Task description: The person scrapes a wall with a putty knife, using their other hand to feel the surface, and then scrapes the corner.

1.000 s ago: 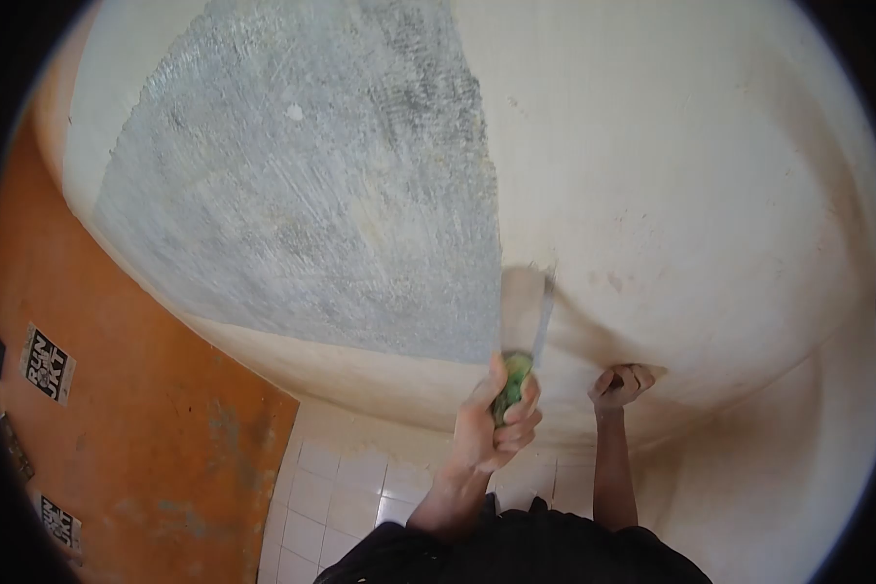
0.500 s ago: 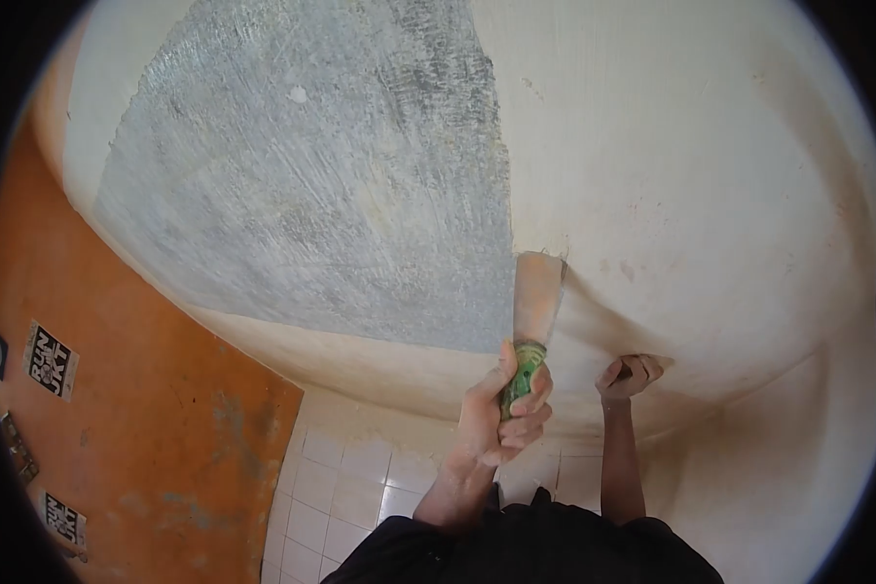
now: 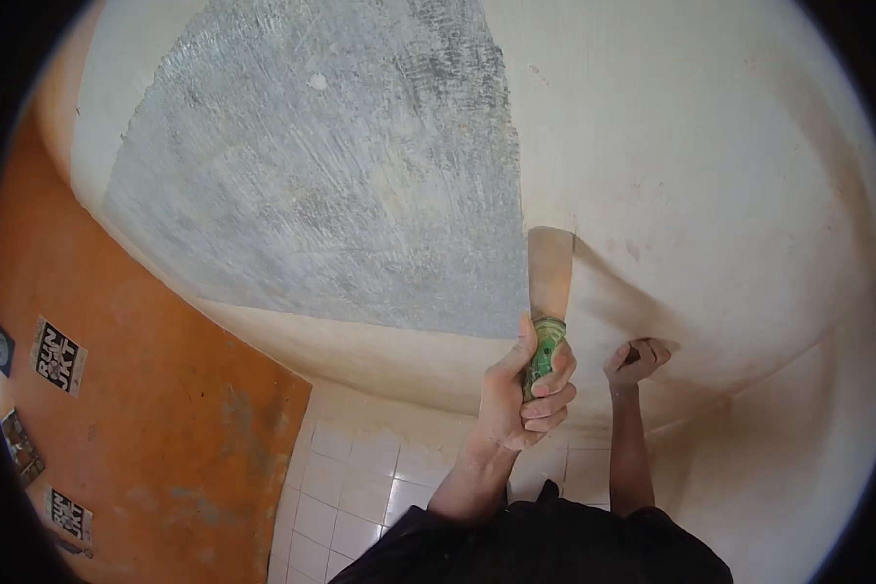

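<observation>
My left hand (image 3: 524,394) is wrapped around the green handle of a paint scraper (image 3: 552,273), thumb along its side. The scraper points up the wall, its wide blade against the pale coating just right of the bare grey patch (image 3: 350,185). To the right, my right hand (image 3: 638,361) is closed near the lower wall. A dark spot shows between its fingers, but I cannot make out what it holds, if anything.
Cream wall (image 3: 672,146) surrounds the grey patch. An orange surface (image 3: 165,389) with stickers (image 3: 58,355) lies to the left. White tiles (image 3: 350,477) show below, beside my dark clothing (image 3: 545,545).
The scraper and my left hand have moved slightly up and right in view. My right hand is a little higher too; the whole view has shifted slightly.
</observation>
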`<state>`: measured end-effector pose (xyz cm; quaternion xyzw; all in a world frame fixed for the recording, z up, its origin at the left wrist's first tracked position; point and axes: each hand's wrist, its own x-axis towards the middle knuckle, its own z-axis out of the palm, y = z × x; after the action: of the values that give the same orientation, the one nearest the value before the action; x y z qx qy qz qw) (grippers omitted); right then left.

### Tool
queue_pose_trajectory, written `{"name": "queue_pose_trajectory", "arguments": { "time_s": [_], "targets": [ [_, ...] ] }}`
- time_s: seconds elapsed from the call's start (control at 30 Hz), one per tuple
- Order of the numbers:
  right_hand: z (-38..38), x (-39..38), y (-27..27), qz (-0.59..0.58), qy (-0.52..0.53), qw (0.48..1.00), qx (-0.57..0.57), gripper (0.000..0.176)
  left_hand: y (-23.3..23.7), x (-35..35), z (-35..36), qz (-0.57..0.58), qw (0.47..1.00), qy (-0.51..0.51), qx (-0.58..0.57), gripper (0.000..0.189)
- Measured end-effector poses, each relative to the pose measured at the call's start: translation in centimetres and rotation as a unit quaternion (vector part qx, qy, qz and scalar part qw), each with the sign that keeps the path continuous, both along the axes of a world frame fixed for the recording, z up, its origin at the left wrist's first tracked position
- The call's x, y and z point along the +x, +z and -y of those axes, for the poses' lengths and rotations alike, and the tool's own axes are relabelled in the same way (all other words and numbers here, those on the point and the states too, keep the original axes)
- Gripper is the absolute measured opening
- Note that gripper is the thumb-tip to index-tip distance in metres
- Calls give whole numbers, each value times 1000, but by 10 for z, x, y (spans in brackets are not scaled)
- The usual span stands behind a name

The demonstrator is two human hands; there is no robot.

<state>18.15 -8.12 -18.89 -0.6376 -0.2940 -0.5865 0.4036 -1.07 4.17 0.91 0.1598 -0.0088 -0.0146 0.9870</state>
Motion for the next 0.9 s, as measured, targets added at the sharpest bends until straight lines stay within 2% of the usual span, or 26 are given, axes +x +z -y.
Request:
{"name": "queue_pose_trajectory", "arguments": {
  "time_s": [0.07,0.17,0.3,0.37,0.4,0.57,0.63,0.73,0.8,0.9],
  "targets": [
    [2,2,4,10,-31,999,-12,21,-10,2,0,-35,998,52,22,55],
    [-2,4,-2,14,-1,1000,25,20,-32,-7,-9,0,1000,20,8,53],
    [-1,0,0,8,2,1000,14,20,13,21,-2,48,997,32,46,53],
    [1,-1,6,10,9,1000,10,19,43,34,1,74,987,56,133,53],
    [4,3,5,17,9,1000,11,19,44,28,3,53,988,69,127,53],
    [4,7,-1,38,-4,999,-5,15,-37,-3,-3,7,996,64,54,53],
    [6,8,-2,33,-8,999,-9,15,-35,-3,1,-8,998,51,27,53],
    [5,5,-2,19,-1,1000,-8,15,-16,0,2,-26,994,86,66,54],
    [4,2,-2,11,1,1000,-2,15,-2,1,1,3,994,63,95,52],
    [2,3,-5,29,-16,999,3,15,-17,-2,-2,-12,993,83,87,55]
  ]
}}
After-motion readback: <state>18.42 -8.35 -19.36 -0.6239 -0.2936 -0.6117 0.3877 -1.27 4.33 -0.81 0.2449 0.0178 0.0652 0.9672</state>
